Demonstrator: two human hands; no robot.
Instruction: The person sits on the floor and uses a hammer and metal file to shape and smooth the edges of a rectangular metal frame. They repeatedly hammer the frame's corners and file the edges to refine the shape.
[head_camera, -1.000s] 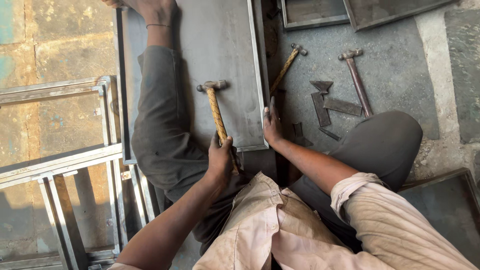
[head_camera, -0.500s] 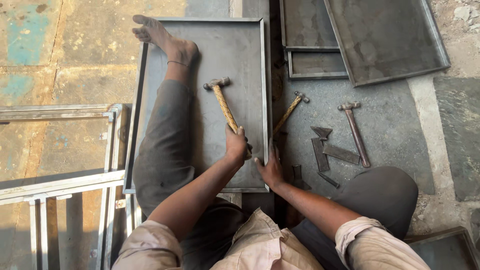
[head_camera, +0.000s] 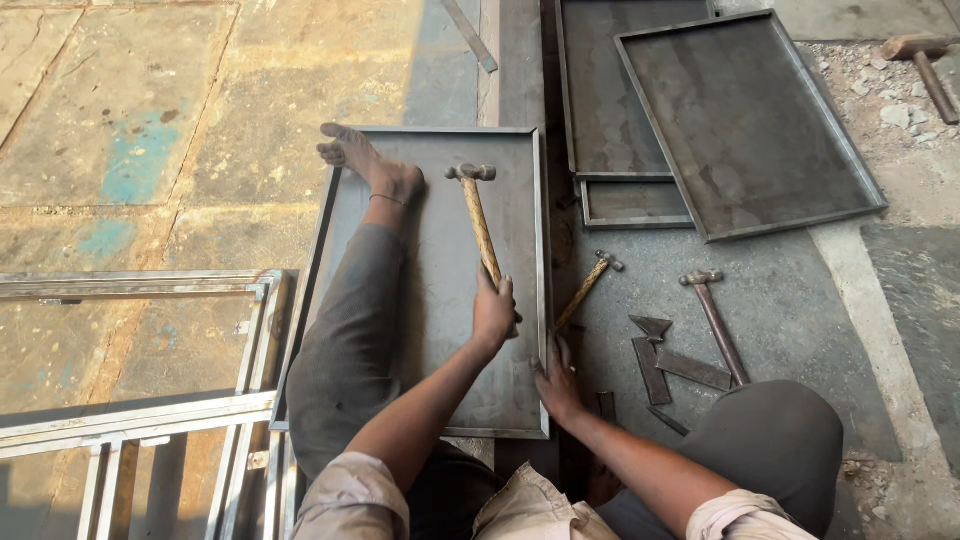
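**Hammer held over a metal tray on the floor**

Looking down from the head camera, the person sits on the floor with one leg stretched along a flat grey metal tray (head_camera: 510, 200), the bare foot (head_camera: 350, 155) resting near its far left corner. The left hand (head_camera: 493, 312) is wrapped tight around the wooden handle of a hammer (head_camera: 478, 220), whose metal head points away from the body and sits over the tray's far part. The right hand (head_camera: 558, 385) presses on the tray's right rim near the close corner, fingers curled over the edge; it grips the rim and nothing else.

Just right of the tray, a second hammer (head_camera: 585, 288) lies slanted on the floor, its handle end near the right hand. Further right lie a third hammer (head_camera: 715, 322) and some flat metal scraps (head_camera: 670, 360). More trays (head_camera: 750, 120) are stacked beyond them. A metal frame (head_camera: 140, 420) lies to the left.
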